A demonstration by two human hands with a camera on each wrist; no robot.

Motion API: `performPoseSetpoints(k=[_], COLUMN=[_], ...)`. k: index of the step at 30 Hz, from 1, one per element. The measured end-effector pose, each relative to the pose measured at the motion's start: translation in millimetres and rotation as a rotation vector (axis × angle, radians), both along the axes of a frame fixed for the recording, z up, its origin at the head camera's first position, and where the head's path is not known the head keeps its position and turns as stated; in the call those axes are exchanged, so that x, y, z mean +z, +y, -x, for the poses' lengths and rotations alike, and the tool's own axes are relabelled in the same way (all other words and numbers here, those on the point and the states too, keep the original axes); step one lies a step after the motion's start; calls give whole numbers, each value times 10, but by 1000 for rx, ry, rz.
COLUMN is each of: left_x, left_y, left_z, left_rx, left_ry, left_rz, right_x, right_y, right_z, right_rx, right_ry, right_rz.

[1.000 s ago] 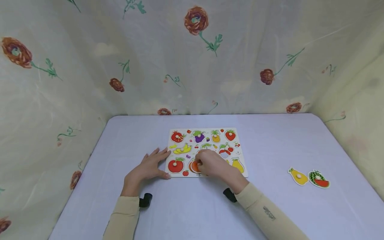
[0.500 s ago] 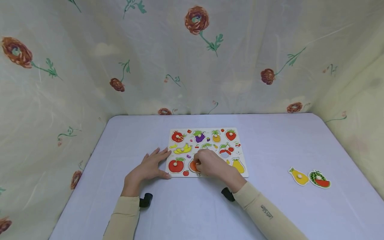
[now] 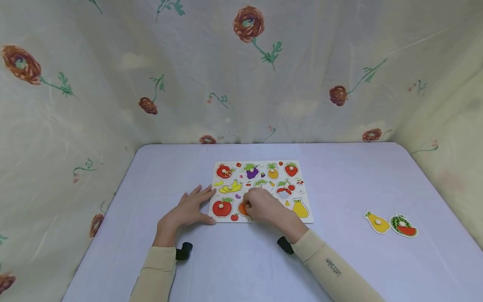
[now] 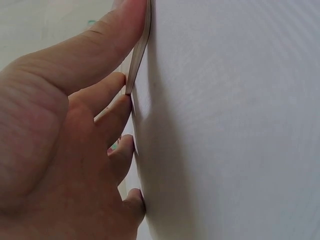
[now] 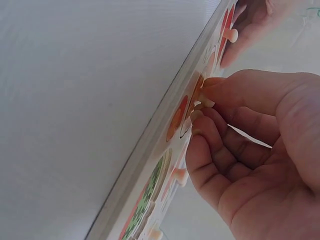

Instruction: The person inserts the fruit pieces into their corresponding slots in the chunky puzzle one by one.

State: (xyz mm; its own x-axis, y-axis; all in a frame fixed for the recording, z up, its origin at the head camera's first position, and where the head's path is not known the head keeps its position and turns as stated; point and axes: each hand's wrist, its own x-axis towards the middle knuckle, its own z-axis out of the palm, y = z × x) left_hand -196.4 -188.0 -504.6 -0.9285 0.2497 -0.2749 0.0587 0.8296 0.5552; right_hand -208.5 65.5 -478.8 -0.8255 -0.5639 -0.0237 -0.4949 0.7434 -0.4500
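Note:
A white fruit puzzle board (image 3: 303, 193) lies on the table with knobbed pieces in it. My left hand (image 3: 187, 209) is spread at the board's left side, its thumb and fingertips against the edge, as the left wrist view (image 4: 75, 125) also has it. My right hand (image 3: 266, 205) is over the bottom row and pinches the small knob (image 5: 207, 103) of the orange puzzle piece (image 3: 242, 208) between thumb and fingers. That piece sits at its orange-shaped place, largely covered by the hand. Left of it is the apple piece (image 3: 222, 207).
A pear piece (image 3: 378, 223) and a watermelon piece (image 3: 404, 226) lie loose on the table (image 3: 339, 176) to the right. A flowered curtain (image 3: 302, 75) rises along the table's back and sides. Dark wrist-worn cameras (image 3: 184, 251) sit below both hands.
The orange piece has shifted slightly left from overlapping its printed place to lining up with it. My right hand and forearm moved left with it. The left hand stays put.

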Motion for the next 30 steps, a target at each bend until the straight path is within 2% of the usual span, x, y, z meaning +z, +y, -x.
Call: performPoseSetpoints(k=[14, 20, 30], left_x=[27, 28, 36], left_y=[34, 43, 53], left_z=[-3, -8, -10], left_rx=[13, 9, 11], left_ry=[-6, -11, -8], left_rz=[13, 16, 10], right_x=[-9, -13, 17], right_y=[22, 44, 137], right_z=[-33, -59, -109], right_rx=[4, -3, 37], right_ry=[23, 0, -28], right_rz=[21, 35, 69])
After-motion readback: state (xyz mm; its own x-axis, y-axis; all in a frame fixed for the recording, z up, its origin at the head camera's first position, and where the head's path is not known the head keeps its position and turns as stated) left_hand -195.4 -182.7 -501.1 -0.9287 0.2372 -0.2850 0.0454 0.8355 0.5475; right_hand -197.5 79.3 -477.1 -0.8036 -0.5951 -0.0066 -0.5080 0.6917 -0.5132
